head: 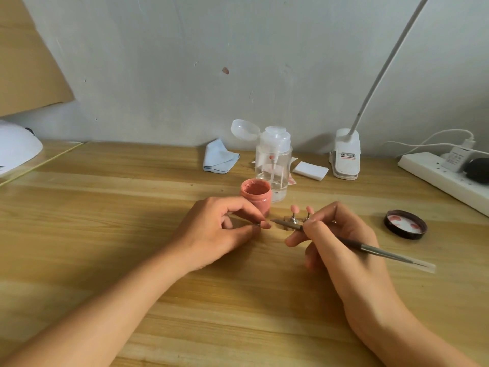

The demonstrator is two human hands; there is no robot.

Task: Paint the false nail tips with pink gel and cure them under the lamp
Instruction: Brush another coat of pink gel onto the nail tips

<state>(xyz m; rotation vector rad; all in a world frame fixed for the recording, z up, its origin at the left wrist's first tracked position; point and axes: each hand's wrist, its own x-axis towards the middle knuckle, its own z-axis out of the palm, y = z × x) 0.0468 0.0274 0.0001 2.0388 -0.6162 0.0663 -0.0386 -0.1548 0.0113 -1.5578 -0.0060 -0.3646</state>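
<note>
- The left hand [219, 229] pinches a small pink-coated false nail tip [265, 225] on its stand, just in front of the open pink gel jar [255, 196].
- The right hand [341, 234] pinches a thin grey metal brush [370, 247], its tip just beside that nail.
- Two more pink tips [294, 208] stand upright on a clear holder behind the brush.
- The white curing lamp [16, 147] sits at the wooden table's [105, 207] far left.

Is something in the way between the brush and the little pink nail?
No, nothing visible. The brush in the right hand points at the nail tip the left hand pinches, with only a small gap.
</note>
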